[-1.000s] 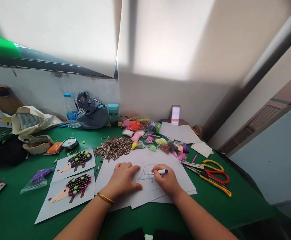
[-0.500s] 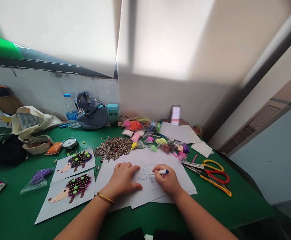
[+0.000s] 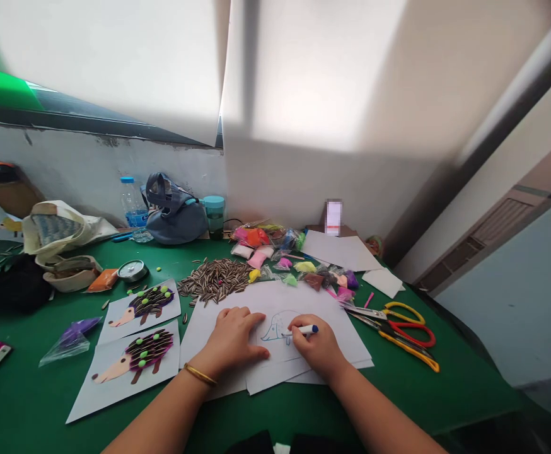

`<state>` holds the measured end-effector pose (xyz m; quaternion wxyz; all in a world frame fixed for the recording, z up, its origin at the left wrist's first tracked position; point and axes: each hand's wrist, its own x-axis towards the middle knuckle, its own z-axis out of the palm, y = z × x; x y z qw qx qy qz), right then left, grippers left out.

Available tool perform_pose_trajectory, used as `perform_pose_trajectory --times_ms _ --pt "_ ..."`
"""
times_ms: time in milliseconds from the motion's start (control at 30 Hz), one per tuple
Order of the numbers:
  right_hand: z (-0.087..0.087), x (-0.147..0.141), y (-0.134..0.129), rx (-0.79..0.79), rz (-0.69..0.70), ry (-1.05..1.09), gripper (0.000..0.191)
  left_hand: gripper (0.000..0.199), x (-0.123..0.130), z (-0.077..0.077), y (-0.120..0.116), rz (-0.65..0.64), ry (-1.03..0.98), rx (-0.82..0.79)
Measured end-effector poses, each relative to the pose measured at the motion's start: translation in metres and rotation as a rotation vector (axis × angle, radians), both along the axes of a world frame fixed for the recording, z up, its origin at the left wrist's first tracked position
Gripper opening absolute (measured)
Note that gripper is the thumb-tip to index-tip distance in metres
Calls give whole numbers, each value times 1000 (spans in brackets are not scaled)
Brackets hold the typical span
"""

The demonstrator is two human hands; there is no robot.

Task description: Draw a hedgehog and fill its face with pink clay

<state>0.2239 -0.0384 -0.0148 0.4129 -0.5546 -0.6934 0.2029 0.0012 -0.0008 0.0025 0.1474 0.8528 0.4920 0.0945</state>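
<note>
from my remote seat i see a green table (image 3: 464,378) with white paper (image 3: 299,296) spread over its near middle. blue bag (image 3: 176,221) stands at the back, against the wall. two hedgehog cards (image 3: 138,359) lie left of the paper, one overlapping the other. left hand (image 3: 235,337) is flat on the paper, fingers wide, thumb apart from the rest, grips nothing. right hand (image 3: 318,343) has fingers narrow, pinched round the marker. heap of striped seeds (image 3: 216,279) sits at the paper's far left edge; scissors (image 3: 370,312) with yellow and red handles are off to the right. blue outline drawing (image 3: 272,333) is between the hands. marker (image 3: 309,329) slants, tip over the drawing's body; can't tell if it's touching. bracelet (image 3: 200,374) is on the left wrist.
</note>
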Motion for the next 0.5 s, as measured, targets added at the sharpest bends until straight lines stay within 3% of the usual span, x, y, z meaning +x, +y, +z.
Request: perform_pose_trajectory --times_ms 267,500 --pt "1 4 2 28 -66 3 18 75 -1 -2 0 -11 -11 13" --pt "-1 4 3 10 -40 -14 18 75 0 -1 0 -1 0 -2"
